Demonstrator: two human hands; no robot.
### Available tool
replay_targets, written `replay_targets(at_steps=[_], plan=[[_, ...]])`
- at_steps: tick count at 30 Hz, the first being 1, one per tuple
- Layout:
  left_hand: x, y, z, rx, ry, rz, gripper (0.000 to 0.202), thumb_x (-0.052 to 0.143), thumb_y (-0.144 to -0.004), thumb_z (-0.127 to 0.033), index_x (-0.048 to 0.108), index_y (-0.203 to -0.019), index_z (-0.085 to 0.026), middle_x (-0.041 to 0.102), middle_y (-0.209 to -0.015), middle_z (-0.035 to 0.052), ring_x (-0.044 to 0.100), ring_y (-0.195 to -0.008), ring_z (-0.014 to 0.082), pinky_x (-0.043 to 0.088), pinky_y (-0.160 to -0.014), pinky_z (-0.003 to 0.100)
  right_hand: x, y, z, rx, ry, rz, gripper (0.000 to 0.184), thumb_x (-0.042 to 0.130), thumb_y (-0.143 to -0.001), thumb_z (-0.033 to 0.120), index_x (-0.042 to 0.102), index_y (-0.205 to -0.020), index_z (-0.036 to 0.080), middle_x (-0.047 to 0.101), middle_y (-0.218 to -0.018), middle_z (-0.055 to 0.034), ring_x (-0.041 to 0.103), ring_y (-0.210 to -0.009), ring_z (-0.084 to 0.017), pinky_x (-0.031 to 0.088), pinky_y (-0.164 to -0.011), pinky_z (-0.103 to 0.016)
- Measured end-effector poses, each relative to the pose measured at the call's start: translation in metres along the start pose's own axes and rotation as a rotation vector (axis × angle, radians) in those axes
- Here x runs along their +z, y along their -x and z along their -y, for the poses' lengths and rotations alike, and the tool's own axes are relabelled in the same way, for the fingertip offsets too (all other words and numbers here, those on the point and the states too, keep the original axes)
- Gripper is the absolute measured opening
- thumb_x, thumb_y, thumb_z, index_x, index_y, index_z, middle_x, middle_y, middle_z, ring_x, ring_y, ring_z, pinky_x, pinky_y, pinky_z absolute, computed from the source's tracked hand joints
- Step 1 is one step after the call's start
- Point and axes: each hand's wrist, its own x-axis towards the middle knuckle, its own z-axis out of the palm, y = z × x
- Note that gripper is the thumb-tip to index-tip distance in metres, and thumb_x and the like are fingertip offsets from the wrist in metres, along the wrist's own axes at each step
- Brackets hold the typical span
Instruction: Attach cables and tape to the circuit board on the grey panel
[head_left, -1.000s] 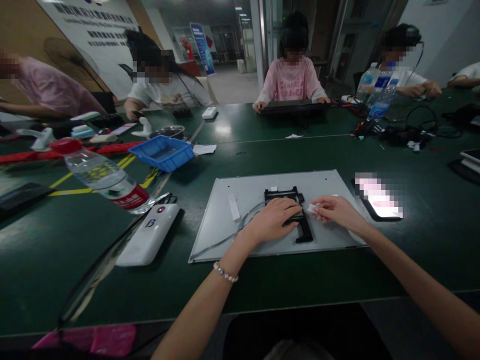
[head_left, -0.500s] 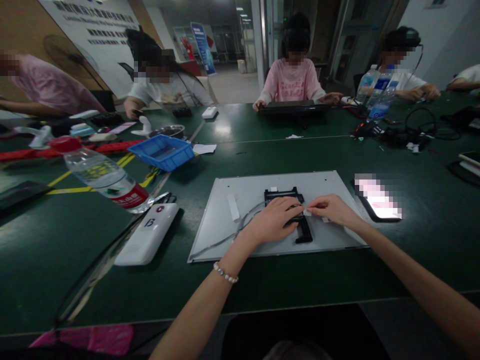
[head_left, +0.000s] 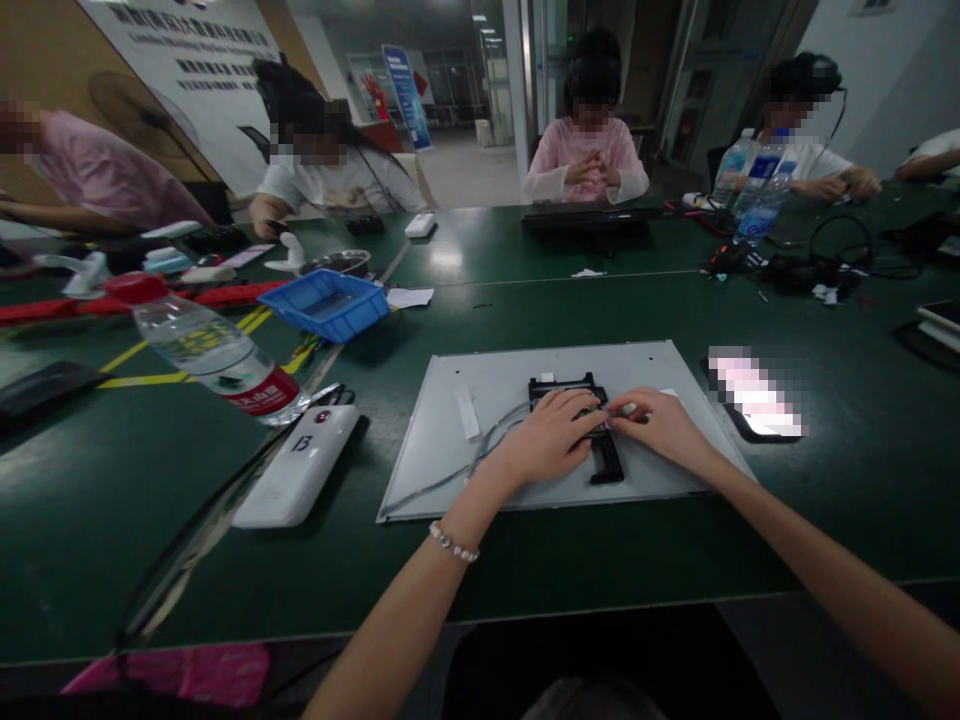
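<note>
A flat grey panel (head_left: 525,375) lies on the green table (head_left: 525,300) in front of me. A black T-shaped bracket (head_left: 604,460) sits on its middle, with a thin grey cable (head_left: 480,445) running off to the panel's lower left corner. My left hand (head_left: 544,440) rests on the bracket, fingers curled over it. My right hand (head_left: 656,425) meets it from the right, fingertips pinched on a small white piece at the bracket. A strip of white tape (head_left: 466,412) is stuck on the panel to the left.
A lit phone (head_left: 754,395) lies right of the panel. To the left are a white power bank (head_left: 296,470), a tilted water bottle (head_left: 214,355) and a blue tray (head_left: 326,303). Several people sit around the table. Cables (head_left: 817,265) and bottles (head_left: 754,185) stand far right.
My right hand has moved left with the small white piece until it meets my left hand at the bracket. The person in pink opposite lifted both hands off the table.
</note>
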Motion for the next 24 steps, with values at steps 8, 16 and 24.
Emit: replay_targets(at_steps=[8, 16, 24], plan=[[-0.027, 0.010, 0.038, -0.230, 0.048, -0.232, 0.037, 0.042, -0.085, -0.013, 0.049, -0.121, -0.019, 0.051, -0.121, 0.0072, 0.047, -0.114, 0.0208, 0.037, -0.100, 0.039, -0.001, 0.006, -0.007, -0.004, -0.072, -0.046, 0.016, 0.059, -0.078, 0.028, 0.068, -0.088, 0.020, 0.066, -0.092, -0.0040, 0.059, -0.068, -0.014, 0.047, -0.065, -0.028], [-0.029, 0.078, 0.109, -0.697, 0.124, -0.280, 0.045, 0.052, -0.075, -0.019, 0.050, -0.120, -0.019, 0.049, -0.110, 0.0066, 0.058, -0.073, 0.0139, 0.048, -0.079, 0.032, 0.000, 0.007, 0.001, -0.045, -0.100, -0.097, 0.017, 0.056, -0.081, 0.029, 0.068, -0.088, 0.019, 0.067, -0.094, -0.0053, 0.061, -0.074, -0.016, 0.048, -0.067, -0.029], [-0.006, 0.095, 0.126, -0.751, 0.201, -0.332, 0.021, 0.054, -0.075, -0.031, 0.067, -0.088, -0.020, 0.066, -0.085, 0.0031, 0.058, -0.073, 0.0169, 0.044, -0.071, 0.028, 0.002, 0.012, 0.006, -0.035, -0.116, -0.064, 0.016, 0.057, -0.081, 0.031, 0.068, -0.087, 0.021, 0.067, -0.093, -0.0043, 0.060, -0.073, -0.015, 0.046, -0.058, -0.026]])
